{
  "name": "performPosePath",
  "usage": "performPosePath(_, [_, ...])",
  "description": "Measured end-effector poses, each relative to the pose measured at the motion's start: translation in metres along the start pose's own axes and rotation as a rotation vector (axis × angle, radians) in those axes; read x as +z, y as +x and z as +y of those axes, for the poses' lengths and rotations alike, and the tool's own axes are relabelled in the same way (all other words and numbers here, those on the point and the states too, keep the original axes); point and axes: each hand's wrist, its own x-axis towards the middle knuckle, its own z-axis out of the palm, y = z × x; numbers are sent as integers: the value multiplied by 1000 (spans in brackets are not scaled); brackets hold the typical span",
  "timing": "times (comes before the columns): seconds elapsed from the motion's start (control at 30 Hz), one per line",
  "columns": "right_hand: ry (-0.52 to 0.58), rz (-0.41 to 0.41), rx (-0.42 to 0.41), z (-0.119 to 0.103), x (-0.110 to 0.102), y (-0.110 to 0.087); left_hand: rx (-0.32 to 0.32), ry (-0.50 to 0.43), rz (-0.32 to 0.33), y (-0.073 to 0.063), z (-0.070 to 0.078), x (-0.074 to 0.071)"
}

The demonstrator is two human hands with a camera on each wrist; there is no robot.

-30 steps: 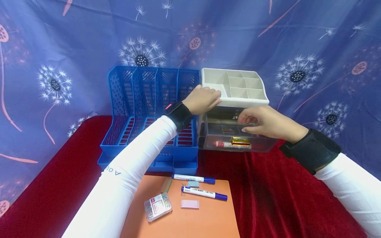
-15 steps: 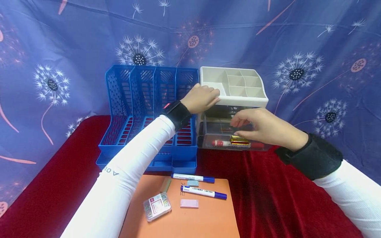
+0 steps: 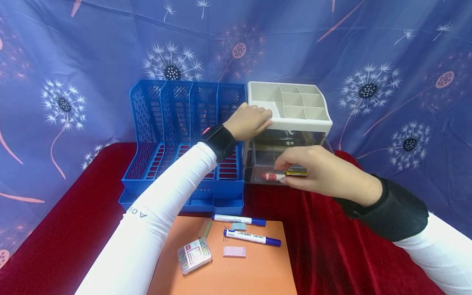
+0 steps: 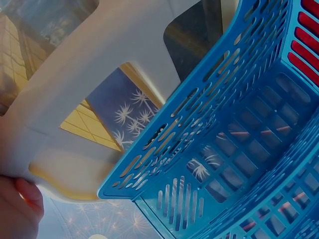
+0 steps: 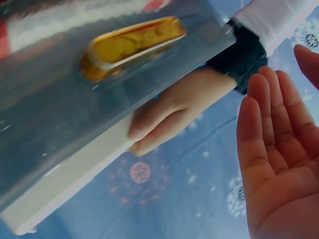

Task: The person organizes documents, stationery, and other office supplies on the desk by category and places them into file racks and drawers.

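Note:
A desk organizer (image 3: 295, 125) with a white compartmented top stands at the back right. My left hand (image 3: 248, 121) holds the front left of its rim, fingers bent over the edge. Below is a clear drawer (image 3: 254, 174) with a shiny gold handle (image 3: 296, 173). A marker with a red end (image 3: 271, 176) shows through its front. My right hand (image 3: 317, 170) is at the handle, thumb lower and fingers higher. In the right wrist view the gold handle (image 5: 137, 45) stands apart from my right hand (image 5: 279, 159), whose fingers are straight and hold nothing.
A blue file rack (image 3: 177, 184) stands against the organizer's left side. On an orange mat (image 3: 262, 274) lie two blue-capped markers (image 3: 252, 237), a pink block (image 3: 234, 252), a small light-blue piece (image 3: 239, 226), a greenish strip (image 3: 205, 228) and a clear box (image 3: 194, 256). Red cloth (image 3: 339, 246) covers the table.
My right hand has moved down and left, from above the gold handle to right at it. My left hand keeps its hold on the organizer's rim.

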Motion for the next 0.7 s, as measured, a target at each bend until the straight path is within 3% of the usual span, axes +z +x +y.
performPosePath(0.23, [10,-24,-86,-12,8,1,8,-1,8,1,-2,1])
performPosePath(0.7, [118,-260,106,-24,42,-8,8,8,13,3,-2,5])
